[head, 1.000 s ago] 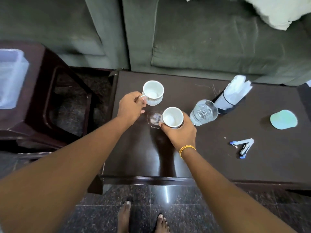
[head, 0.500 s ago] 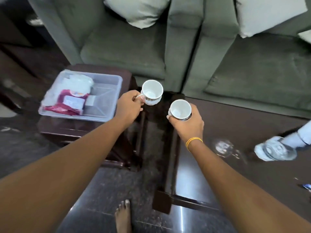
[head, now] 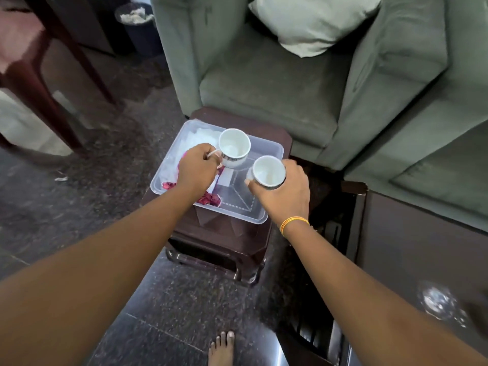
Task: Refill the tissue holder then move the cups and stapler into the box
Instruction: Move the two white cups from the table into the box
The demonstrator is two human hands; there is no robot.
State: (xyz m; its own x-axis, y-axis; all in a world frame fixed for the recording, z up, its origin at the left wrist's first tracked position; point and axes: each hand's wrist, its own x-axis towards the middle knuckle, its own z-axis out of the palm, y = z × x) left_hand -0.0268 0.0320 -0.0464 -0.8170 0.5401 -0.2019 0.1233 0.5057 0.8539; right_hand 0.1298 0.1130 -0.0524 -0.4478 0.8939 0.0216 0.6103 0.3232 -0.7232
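Head view, and the big green sofa point(head: 277, 83) fills the upper right of the frame, pale cushion point(head: 314, 22) on top, dark speckled floor point(head: 111, 180) spreading across the left. Centre frame sits a small dark stool point(head: 224, 244), the surface carrying the clear plastic box point(head: 266, 151). At the right edge, the corner of a dark table point(head: 412, 233).

Into the box now: a pink and white packet point(head: 208, 199) lies in its left half, the right half shows bare plastic.

Step in hand, by my reading: the cups are going into the box. Both are held above it, neither set down yet. The stapler is out of view.

Left hand point(head: 196, 171) is curled tight, fingers pinching the handle of the left cup point(head: 234, 147), which hangs upright over the middle of the box, just above the packet's edge. Right hand point(head: 284, 192), yellow bangle point(head: 293, 223) at the wrist, wraps the body of the right cup point(head: 268, 171) from below and behind, mouth up, over the box's right side near the rim.

Next move calls for lowering each cup straight down onto the open floor of the box, clear of the packet so they stand level, then letting go.
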